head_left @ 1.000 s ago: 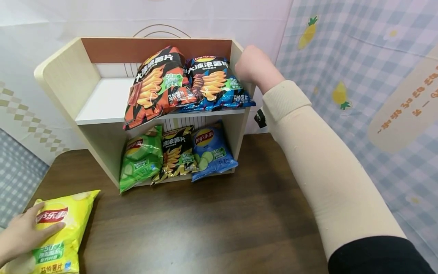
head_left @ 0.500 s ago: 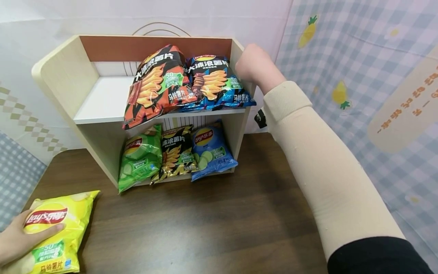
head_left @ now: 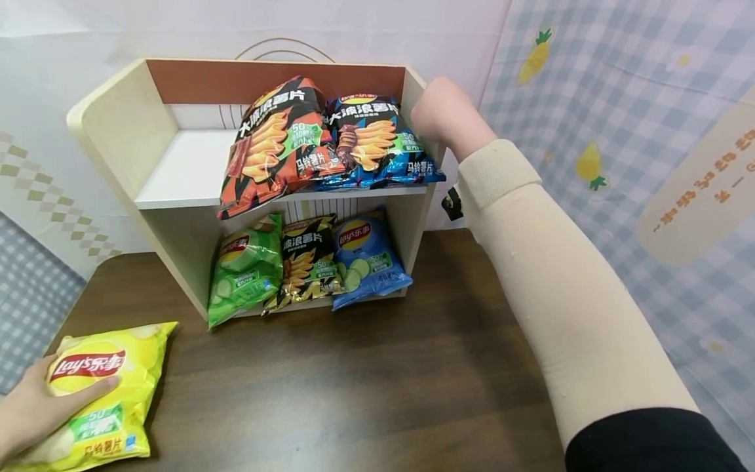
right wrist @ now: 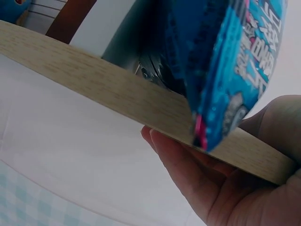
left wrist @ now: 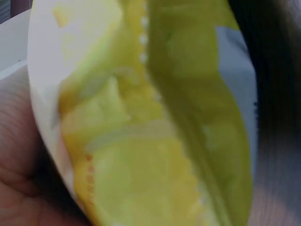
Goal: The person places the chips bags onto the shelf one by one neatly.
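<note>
My left hand [head_left: 44,403] holds a yellow bag of potato chips [head_left: 109,410] by its left side, at the table's front left. The thumb lies across the bag's front; the fingers are hidden behind it. In the left wrist view, the back seam of the yellow bag [left wrist: 127,155] fills most of the picture. My right hand [head_left: 445,115] grips the right side panel of a two-tier shelf [head_left: 103,137]. In the right wrist view, the panel [right wrist: 122,92] passes between the thumb and fingers of the right hand [right wrist: 207,188].
On the upper tier lean a red-and-black chip bag [head_left: 277,147] and a blue-and-black one [head_left: 374,141]. Green [head_left: 248,269], black-and-gold [head_left: 308,259] and blue [head_left: 368,255] chip bags stand below. The shelf is on a dark wooden table [head_left: 330,387], against a white curtain [head_left: 377,29].
The left hand has slid lower on the yellow bag's left side, uncovering more of its logo. The bag's bottom edge has come up slightly. The right hand keeps its hold on the panel.
</note>
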Demonstrator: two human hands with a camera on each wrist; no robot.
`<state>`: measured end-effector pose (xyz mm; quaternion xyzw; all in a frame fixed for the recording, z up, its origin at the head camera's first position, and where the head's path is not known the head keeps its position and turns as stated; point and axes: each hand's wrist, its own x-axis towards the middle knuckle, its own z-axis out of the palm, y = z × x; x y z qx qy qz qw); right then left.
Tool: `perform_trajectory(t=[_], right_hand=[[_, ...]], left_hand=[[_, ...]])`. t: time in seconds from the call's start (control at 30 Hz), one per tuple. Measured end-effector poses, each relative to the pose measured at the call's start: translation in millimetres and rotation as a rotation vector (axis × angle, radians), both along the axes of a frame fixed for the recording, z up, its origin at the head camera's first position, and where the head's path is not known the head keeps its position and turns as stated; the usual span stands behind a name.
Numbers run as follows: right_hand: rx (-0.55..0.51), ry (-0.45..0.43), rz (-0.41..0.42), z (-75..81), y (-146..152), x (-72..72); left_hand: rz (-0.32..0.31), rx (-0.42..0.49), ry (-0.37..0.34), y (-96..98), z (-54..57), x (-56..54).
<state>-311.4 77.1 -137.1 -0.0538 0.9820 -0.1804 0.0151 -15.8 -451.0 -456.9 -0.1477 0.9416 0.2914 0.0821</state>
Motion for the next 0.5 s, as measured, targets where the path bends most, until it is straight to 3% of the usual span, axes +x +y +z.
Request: perform_trajectory(t=[0.17,0.4,0.5], right_hand=[[-0.013,-0.006,-0.015,1.7,-1.6,-1.5],[-0.023,-0.001,-0.018,-0.2,-2.0,-2.7],[-0.022,0.001,-0.016,-1.3,-1.2,-3.1]], left_hand=[[-0.052,0.042,0.084,10.5,3.6,-1.8],[-0.044,-0.018,-0.044,30.0,18.2,-3.7],[-0.065,-0.051,-0.062,40.4,22.5,-5.2]])
